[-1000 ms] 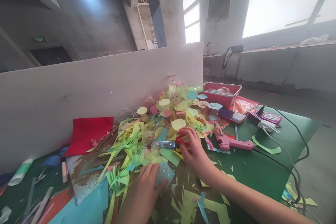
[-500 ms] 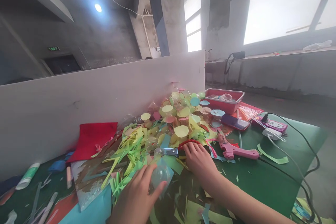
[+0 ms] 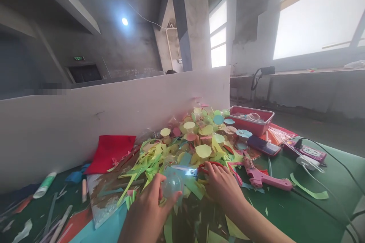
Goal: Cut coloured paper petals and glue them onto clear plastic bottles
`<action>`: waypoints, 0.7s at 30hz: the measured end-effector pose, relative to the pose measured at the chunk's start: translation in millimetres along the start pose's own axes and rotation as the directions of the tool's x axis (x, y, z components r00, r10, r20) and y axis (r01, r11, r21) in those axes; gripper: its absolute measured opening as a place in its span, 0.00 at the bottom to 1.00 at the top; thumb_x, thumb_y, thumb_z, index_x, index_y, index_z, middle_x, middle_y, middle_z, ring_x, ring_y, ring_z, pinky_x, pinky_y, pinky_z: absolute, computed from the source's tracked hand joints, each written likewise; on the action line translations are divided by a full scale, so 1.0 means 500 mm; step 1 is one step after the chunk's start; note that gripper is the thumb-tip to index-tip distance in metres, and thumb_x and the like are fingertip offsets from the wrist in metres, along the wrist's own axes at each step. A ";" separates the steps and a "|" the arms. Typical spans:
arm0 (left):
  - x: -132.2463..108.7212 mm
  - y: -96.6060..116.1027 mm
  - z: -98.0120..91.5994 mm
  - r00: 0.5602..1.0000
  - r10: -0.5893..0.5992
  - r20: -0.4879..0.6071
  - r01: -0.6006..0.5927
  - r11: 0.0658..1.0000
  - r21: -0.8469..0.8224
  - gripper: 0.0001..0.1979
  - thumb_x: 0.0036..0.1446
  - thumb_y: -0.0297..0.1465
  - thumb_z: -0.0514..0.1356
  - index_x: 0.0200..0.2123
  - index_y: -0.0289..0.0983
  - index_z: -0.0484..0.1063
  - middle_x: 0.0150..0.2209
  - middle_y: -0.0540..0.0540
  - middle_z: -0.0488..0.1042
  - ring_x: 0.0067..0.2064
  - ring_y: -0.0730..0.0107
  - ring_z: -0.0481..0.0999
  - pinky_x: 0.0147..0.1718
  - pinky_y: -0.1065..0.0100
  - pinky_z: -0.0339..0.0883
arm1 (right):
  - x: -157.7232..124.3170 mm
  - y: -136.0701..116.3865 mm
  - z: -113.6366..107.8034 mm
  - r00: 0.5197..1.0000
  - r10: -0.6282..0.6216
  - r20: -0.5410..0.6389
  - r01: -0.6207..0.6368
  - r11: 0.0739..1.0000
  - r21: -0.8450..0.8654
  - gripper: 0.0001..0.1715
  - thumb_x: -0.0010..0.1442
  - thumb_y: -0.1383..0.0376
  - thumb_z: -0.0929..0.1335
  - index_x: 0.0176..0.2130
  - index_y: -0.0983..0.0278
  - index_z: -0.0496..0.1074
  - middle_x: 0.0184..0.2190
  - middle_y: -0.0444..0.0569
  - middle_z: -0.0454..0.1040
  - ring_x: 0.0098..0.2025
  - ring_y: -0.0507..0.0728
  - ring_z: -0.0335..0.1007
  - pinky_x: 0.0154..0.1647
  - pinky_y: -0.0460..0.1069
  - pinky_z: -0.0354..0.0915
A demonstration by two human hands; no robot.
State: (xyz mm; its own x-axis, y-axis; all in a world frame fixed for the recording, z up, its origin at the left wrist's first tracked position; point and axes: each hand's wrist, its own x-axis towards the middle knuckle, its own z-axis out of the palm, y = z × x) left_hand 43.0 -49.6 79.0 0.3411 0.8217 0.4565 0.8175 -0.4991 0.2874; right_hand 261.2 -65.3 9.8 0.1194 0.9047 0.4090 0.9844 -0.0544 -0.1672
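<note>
My left hand (image 3: 149, 203) is closed around a clear, rounded plastic ball (image 3: 172, 186), thumb on its near side and fingers on its left. Beyond the ball lies a pair of scissors (image 3: 186, 170) with red handles, blades pointing left. My right hand (image 3: 224, 184) is on those handles with fingers curled over them; part of the grip is hidden. Around both hands spread yellow and green paper strips (image 3: 142, 159). A heap of clear plastic balls with scalloped paper discs (image 3: 203, 150) rises just beyond the scissors.
A pink hot glue gun (image 3: 269, 180) rests right of my right hand, its cord trailing right. Behind it are a phone (image 3: 264, 146), a pink power strip (image 3: 310, 153) and a red basket (image 3: 252, 119). Red sheets (image 3: 111, 152) and a glue stick (image 3: 45, 185) lie left. A white partition (image 3: 114, 114) stands behind.
The view has shifted, so the scene sits lower and further right. My left hand has moved the ball slightly away from me. More of the scissor blades shows; my right hand stays at the handles.
</note>
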 end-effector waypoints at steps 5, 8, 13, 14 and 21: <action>-0.002 0.010 -0.023 0.996 0.059 -0.066 -0.058 0.998 0.017 0.19 0.58 0.53 0.49 0.35 0.44 0.63 0.22 0.56 0.64 0.20 0.69 0.70 0.19 0.72 0.60 | -0.004 -0.011 -0.016 0.994 0.056 0.096 -0.079 0.963 0.258 0.20 0.54 0.71 0.64 0.48 0.62 0.63 0.41 0.52 0.77 0.35 0.60 0.75 0.29 0.49 0.58; -0.001 0.010 -0.032 0.990 0.094 -0.106 -0.089 0.995 0.047 0.19 0.58 0.53 0.49 0.34 0.44 0.63 0.21 0.56 0.65 0.20 0.70 0.71 0.17 0.73 0.59 | -0.005 -0.016 -0.023 0.989 0.087 0.116 -0.131 0.880 0.457 0.17 0.57 0.68 0.63 0.47 0.60 0.61 0.38 0.49 0.75 0.32 0.58 0.71 0.29 0.48 0.57; 0.007 -0.009 -0.035 0.986 0.134 -0.099 -0.120 0.983 0.138 0.17 0.58 0.51 0.52 0.34 0.43 0.63 0.20 0.57 0.66 0.17 0.72 0.70 0.14 0.74 0.56 | -0.006 -0.030 -0.060 0.958 -0.006 0.286 -0.262 0.386 0.885 0.16 0.60 0.54 0.65 0.42 0.59 0.57 0.32 0.43 0.66 0.31 0.53 0.61 0.31 0.46 0.58; 0.008 -0.012 -0.034 0.986 0.137 -0.100 -0.119 0.979 0.165 0.17 0.58 0.51 0.52 0.34 0.43 0.63 0.20 0.57 0.66 0.16 0.72 0.70 0.14 0.74 0.56 | -0.008 -0.033 -0.073 0.944 -0.060 0.323 -0.298 0.262 0.918 0.20 0.58 0.51 0.67 0.42 0.59 0.56 0.33 0.42 0.64 0.31 0.52 0.60 0.31 0.46 0.59; 0.007 -0.019 -0.021 0.973 0.148 -0.175 -0.076 0.928 0.364 0.20 0.60 0.52 0.48 0.36 0.41 0.64 0.22 0.53 0.72 0.22 0.66 0.76 0.19 0.70 0.58 | -0.025 -0.037 -0.131 0.875 -0.298 0.382 -0.337 0.191 0.922 0.36 0.52 0.43 0.70 0.47 0.59 0.54 0.38 0.44 0.57 0.36 0.51 0.57 0.39 0.45 0.60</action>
State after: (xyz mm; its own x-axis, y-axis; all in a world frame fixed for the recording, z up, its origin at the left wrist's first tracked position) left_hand 31.5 -44.8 86.9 0.3718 0.6777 0.6344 0.9021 -0.4250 -0.0747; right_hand 250.0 -103.3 66.5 -0.2383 0.9690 0.0652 0.0288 0.0741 -0.9968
